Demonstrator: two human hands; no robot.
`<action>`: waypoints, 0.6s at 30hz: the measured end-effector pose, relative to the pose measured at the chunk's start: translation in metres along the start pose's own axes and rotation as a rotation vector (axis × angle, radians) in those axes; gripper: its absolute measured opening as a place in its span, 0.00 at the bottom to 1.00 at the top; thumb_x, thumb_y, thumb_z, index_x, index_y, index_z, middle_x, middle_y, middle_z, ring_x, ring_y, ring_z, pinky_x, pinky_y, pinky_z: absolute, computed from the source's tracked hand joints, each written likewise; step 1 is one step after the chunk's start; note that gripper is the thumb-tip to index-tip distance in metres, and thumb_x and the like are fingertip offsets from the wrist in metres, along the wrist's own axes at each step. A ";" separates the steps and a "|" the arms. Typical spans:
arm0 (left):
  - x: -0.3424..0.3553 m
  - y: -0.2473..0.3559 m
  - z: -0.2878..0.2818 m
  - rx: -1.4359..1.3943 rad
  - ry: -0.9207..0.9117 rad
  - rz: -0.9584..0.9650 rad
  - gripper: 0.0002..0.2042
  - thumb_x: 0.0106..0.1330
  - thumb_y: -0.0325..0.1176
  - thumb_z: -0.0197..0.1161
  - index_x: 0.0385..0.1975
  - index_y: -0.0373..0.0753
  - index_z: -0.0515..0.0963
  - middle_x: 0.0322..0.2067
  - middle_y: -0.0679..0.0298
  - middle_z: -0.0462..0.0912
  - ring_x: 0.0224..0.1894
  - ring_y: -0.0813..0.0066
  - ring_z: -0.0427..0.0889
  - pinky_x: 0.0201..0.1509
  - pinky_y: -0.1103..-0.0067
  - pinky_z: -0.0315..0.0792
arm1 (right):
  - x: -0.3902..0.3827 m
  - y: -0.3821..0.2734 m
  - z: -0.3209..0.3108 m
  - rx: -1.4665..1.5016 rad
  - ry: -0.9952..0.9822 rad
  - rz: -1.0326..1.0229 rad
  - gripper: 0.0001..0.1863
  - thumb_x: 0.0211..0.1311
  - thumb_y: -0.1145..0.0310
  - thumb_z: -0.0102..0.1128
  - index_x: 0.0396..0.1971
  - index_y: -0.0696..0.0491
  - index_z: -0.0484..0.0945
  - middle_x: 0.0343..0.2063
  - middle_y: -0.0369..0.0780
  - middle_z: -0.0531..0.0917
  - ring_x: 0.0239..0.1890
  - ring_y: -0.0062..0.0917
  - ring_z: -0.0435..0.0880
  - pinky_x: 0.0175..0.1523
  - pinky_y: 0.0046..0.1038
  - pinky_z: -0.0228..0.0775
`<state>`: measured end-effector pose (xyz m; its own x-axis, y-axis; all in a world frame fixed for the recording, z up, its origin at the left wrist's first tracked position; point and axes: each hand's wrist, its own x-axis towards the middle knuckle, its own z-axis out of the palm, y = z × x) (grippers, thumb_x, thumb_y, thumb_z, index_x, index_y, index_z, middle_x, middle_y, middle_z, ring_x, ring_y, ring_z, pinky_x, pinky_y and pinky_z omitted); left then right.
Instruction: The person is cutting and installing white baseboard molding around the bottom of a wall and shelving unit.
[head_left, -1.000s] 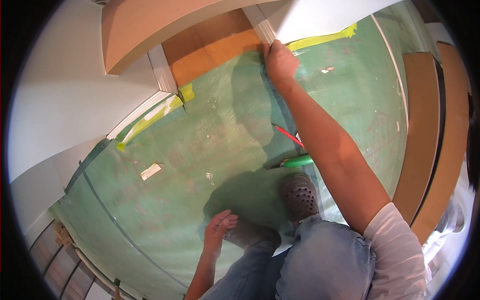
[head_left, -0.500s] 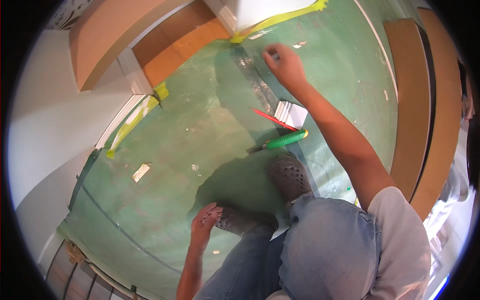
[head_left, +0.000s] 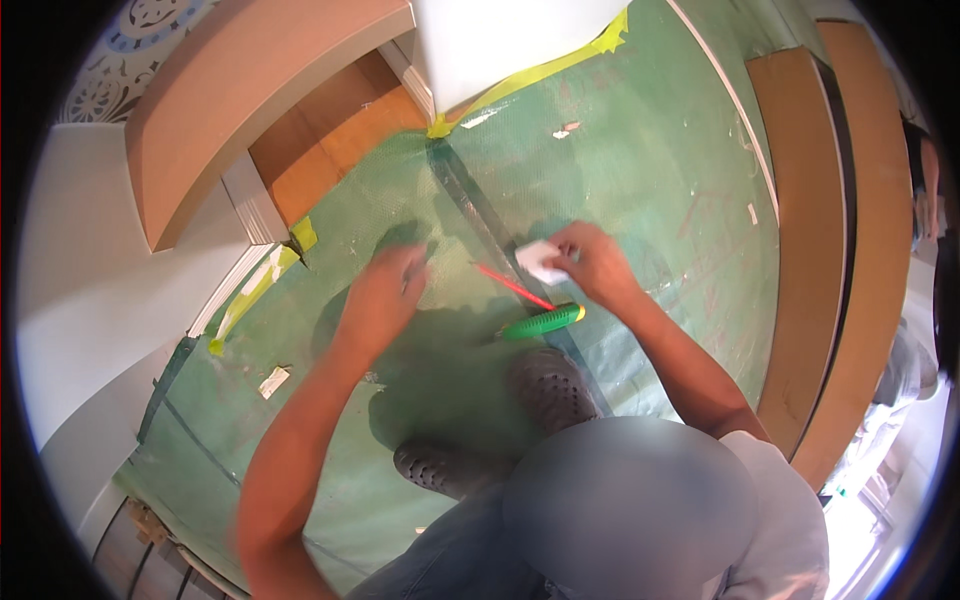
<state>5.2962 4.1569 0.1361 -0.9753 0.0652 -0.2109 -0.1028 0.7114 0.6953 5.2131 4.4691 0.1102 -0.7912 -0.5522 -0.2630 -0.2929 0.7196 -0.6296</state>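
Over the green floor covering, my right hand (head_left: 598, 268) pinches a small white moulding piece (head_left: 540, 262) between thumb and fingers. Its stepped profile showed in the earlier frame; now a flat white face is turned up. Just below it lie a red pencil (head_left: 512, 287) and a green utility knife (head_left: 543, 322) with a yellow end, both on the floor. My left hand (head_left: 392, 280) hovers left of the pencil, apart from it. Its fingers are smeared by motion, so I cannot tell whether they hold anything.
White skirting (head_left: 232, 285) and yellow tape (head_left: 545, 75) edge the green floor covering (head_left: 640, 150). A doorway with wooden flooring (head_left: 335, 130) opens at upper left. Tall brown panels (head_left: 800, 220) stand on the right, with another person's arm (head_left: 932, 190) beyond. My shoes (head_left: 555, 385) are below the knife.
My right hand has come down and picked the white moulding piece up off the floor. My left hand has moved forward from beside my shoe. The whole view has shifted slightly.
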 end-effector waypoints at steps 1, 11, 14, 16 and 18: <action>0.026 -0.003 0.007 0.046 0.075 -0.001 0.17 0.68 0.36 0.58 0.54 0.35 0.74 0.45 0.49 0.80 0.48 0.54 0.80 0.53 0.67 0.72 | 0.019 -0.010 -0.012 0.150 0.112 0.055 0.15 0.48 0.68 0.73 0.36 0.55 0.81 0.31 0.40 0.80 0.36 0.29 0.79 0.44 0.29 0.71; 0.175 -0.003 0.053 -0.162 0.652 -0.100 0.22 0.62 0.27 0.63 0.56 0.31 0.68 0.50 0.49 0.76 0.52 0.58 0.78 0.56 0.70 0.70 | 0.198 -0.022 -0.044 0.353 0.436 -0.265 0.11 0.58 0.70 0.66 0.41 0.56 0.82 0.36 0.39 0.84 0.36 0.25 0.81 0.45 0.26 0.72; 0.177 -0.001 0.047 -0.151 0.564 -0.196 0.19 0.60 0.31 0.64 0.48 0.30 0.70 0.43 0.49 0.79 0.47 0.50 0.79 0.52 0.65 0.71 | 0.204 -0.017 -0.036 0.263 0.411 -0.273 0.11 0.58 0.71 0.65 0.41 0.56 0.82 0.37 0.40 0.85 0.36 0.29 0.83 0.44 0.26 0.74; 0.181 0.006 0.042 -0.149 0.514 -0.281 0.18 0.61 0.33 0.64 0.46 0.31 0.70 0.40 0.49 0.80 0.45 0.50 0.80 0.50 0.65 0.72 | 0.207 -0.011 -0.030 0.162 0.449 -0.318 0.10 0.58 0.71 0.65 0.40 0.55 0.82 0.37 0.40 0.85 0.37 0.33 0.83 0.44 0.27 0.74; 0.181 0.005 0.043 -0.142 0.464 -0.370 0.17 0.61 0.35 0.64 0.44 0.32 0.70 0.38 0.50 0.82 0.43 0.50 0.81 0.48 0.64 0.73 | 0.210 -0.011 -0.026 0.178 0.453 -0.323 0.10 0.58 0.70 0.65 0.40 0.55 0.82 0.37 0.40 0.84 0.36 0.33 0.83 0.43 0.27 0.74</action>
<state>5.1270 4.2023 0.0721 -0.8498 -0.5032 -0.1568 -0.4452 0.5261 0.7246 5.0365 4.3561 0.0812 -0.8389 -0.4683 0.2774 -0.4939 0.4411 -0.7493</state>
